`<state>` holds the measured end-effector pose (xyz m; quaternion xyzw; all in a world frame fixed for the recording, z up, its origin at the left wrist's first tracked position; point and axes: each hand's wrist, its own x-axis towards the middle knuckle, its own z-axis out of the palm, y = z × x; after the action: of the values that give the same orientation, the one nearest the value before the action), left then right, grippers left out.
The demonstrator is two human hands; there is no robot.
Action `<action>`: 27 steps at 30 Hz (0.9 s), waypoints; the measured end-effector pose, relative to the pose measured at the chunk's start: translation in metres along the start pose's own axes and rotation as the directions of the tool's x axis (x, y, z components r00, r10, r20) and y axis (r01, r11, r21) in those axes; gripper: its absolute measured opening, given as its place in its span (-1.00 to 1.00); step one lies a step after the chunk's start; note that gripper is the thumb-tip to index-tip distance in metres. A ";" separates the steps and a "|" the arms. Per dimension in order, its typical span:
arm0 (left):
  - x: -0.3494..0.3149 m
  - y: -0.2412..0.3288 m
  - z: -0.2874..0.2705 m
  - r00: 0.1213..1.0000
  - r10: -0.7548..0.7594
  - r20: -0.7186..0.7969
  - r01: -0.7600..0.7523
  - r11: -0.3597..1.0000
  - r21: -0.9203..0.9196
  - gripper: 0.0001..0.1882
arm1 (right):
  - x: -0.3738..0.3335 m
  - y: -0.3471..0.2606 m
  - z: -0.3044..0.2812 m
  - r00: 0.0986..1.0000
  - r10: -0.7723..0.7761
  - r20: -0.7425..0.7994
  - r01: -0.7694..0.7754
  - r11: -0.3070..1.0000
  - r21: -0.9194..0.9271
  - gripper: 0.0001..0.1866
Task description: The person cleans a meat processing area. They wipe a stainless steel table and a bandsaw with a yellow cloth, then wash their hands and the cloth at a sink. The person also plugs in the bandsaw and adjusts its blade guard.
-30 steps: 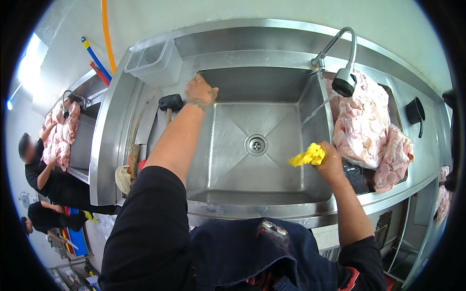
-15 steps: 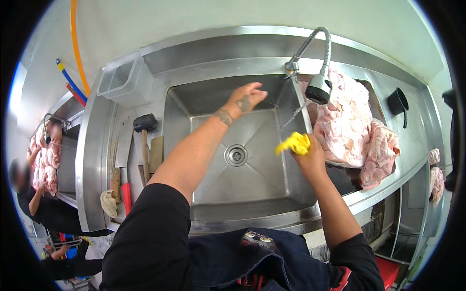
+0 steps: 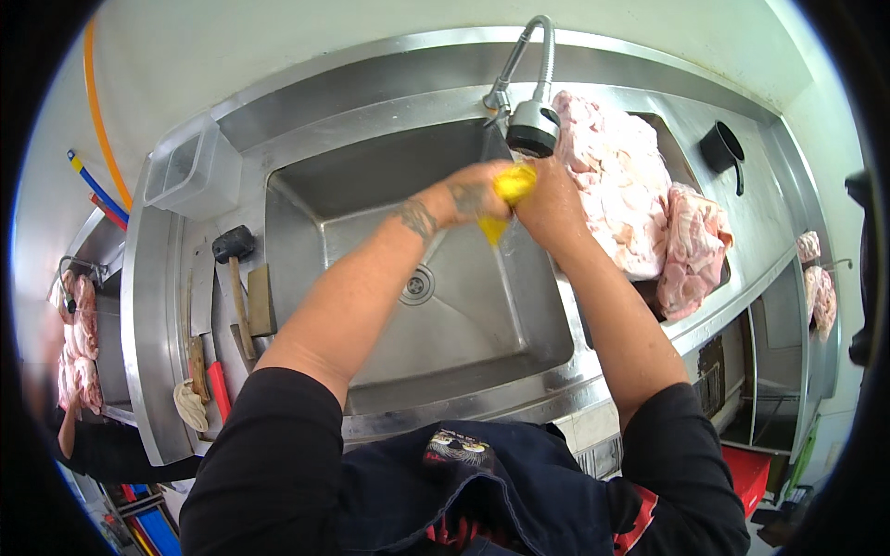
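Note:
Beneath the faucet head (image 3: 535, 130), my two hands meet over the far right part of the steel sink (image 3: 454, 324). A crumpled yellow cloth (image 3: 515, 183) is bunched between them, and a loose end hangs below. My right hand (image 3: 552, 202) is closed around the cloth. My left hand (image 3: 475, 193) presses against it from the other side, slightly blurred, its fingers partly hidden. Right beside my right hand lies a large pile of pale raw meat (image 3: 616, 185), with a separate folded slab of meat (image 3: 693, 250) next to it.
Left of the basin lie a black-headed mallet (image 3: 234, 245), a cleaver (image 3: 201, 287), a red-handled knife (image 3: 219, 389) and a clear plastic tub (image 3: 195, 167). A black dipper (image 3: 721, 153) sits at the far right. Another person stands at a sink with meat (image 3: 82, 334) on the left.
My right hand has moved up and left with the yellow cloth to under the faucet. My left hand, earlier open and apart, has come against the cloth. The view has shifted slightly.

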<state>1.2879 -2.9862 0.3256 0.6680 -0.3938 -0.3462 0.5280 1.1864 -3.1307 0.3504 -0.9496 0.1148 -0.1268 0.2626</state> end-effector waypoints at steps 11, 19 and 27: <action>-0.006 0.013 0.005 0.953 -0.203 0.226 0.270 0.906 -0.326 -0.90 | 0.011 0.013 -0.009 0.694 -0.713 0.096 0.666 0.587 -0.461 -0.47; 0.017 0.008 0.029 0.964 0.190 -0.184 0.072 0.482 0.873 -0.88 | 0.007 0.015 0.015 0.956 0.033 0.293 -0.008 0.996 -0.086 -0.65; 0.016 -0.009 0.024 0.800 0.317 -0.509 -0.132 0.921 0.366 -0.56 | 0.011 0.038 0.031 0.913 0.305 0.269 -0.407 0.680 0.610 -0.44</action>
<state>1.2755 -3.0097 0.3116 0.7624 -0.3488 -0.0030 0.5450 1.2006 -3.1510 0.3063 -0.7627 0.2265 -0.0358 0.6047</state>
